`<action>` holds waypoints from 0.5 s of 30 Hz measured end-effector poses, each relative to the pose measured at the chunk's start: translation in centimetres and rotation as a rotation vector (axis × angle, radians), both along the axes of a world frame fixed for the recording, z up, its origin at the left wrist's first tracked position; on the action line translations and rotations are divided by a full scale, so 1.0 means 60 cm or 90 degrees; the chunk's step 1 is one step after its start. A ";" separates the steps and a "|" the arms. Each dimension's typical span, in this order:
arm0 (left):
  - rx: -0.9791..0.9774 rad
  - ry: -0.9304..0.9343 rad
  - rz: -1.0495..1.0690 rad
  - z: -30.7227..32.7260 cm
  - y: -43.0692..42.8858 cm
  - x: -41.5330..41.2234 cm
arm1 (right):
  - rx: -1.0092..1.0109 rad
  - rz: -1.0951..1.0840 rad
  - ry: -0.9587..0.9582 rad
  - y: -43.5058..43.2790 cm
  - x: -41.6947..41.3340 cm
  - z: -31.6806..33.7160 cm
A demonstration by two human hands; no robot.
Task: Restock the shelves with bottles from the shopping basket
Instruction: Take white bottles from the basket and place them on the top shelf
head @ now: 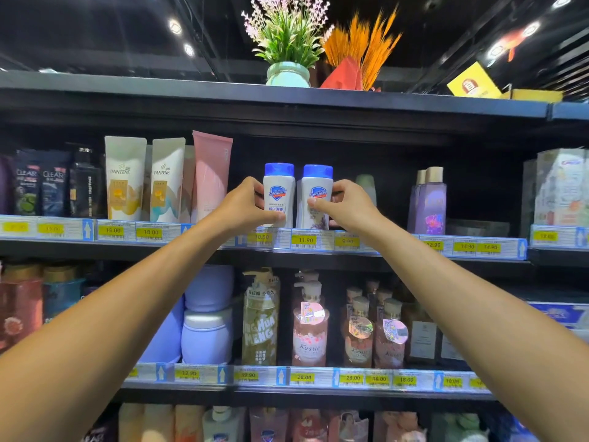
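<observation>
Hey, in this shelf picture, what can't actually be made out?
Head view only.
1. Shopping basket: out of frame.
2. Bases of the left white blue-capped plastic bottle and right white blue-capped plastic bottle: partly covered by the left hand, the right hand and the clear price rail.
3. Far-left yellow price tag: blurred, unreadable.

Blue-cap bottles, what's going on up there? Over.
Left hand grips left bottle. Right hand grips right bottle. Both upright, side by side at shelf front. Pink tube stands apart, left.
</observation>
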State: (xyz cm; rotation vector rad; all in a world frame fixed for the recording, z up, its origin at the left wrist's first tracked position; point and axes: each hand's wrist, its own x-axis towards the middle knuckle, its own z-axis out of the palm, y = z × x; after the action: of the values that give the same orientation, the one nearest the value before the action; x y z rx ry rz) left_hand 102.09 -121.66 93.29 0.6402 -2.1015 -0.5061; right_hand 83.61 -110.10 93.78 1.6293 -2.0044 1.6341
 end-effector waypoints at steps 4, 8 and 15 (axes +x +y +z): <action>-0.001 -0.013 0.002 0.000 0.002 0.003 | 0.019 0.001 0.020 0.005 -0.003 0.000; -0.001 -0.038 0.006 0.002 0.000 0.005 | 0.076 -0.019 0.070 0.020 -0.005 0.002; -0.002 -0.040 0.000 0.002 -0.004 0.004 | 0.105 -0.049 0.108 0.021 -0.009 -0.005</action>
State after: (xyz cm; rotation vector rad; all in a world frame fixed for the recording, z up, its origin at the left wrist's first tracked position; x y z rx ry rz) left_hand 102.30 -121.92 93.40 0.6618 -2.1607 -0.4881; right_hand 83.05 -108.83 93.47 1.6553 -2.1339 1.2895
